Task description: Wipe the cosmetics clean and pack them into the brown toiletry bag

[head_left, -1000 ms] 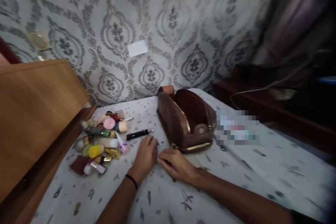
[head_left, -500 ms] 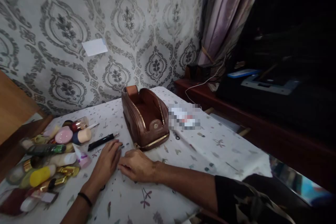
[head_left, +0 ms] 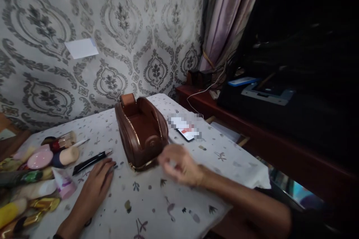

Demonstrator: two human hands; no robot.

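A brown leather bag (head_left: pixel 141 130) stands unzipped on the patterned white cloth (head_left: pixel 157 209), its brown inside showing. My left hand (head_left: pixel 98 181) lies flat on the cloth, fingers stretched, just below a black tube-like item (head_left: pixel 91 161). Near the bag's front right corner is my right hand (head_left: pixel 179 164), blurred, its fingers curled; whether it holds anything cannot be made out. At the left lie several cosmetics, among them a pink round item (head_left: pixel 40 157), a white and purple cone-shaped tube (head_left: pixel 63 183) and a yellow bottle (head_left: pixel 12 211).
Right of the bag lies a phone-like item (head_left: pixel 189 133), partly pixelated. Behind it runs a dark red wooden ledge (head_left: pixel 190 99) with a white cable (head_left: pixel 202 92). A large dark screen (head_left: pixel 308 44) rises at the right. White paper (head_left: pixel 82 48) is on the wall.
My right hand has moved right, away from my left hand, to the bag's front corner. My left hand stays beside the black item. The view has shifted right.
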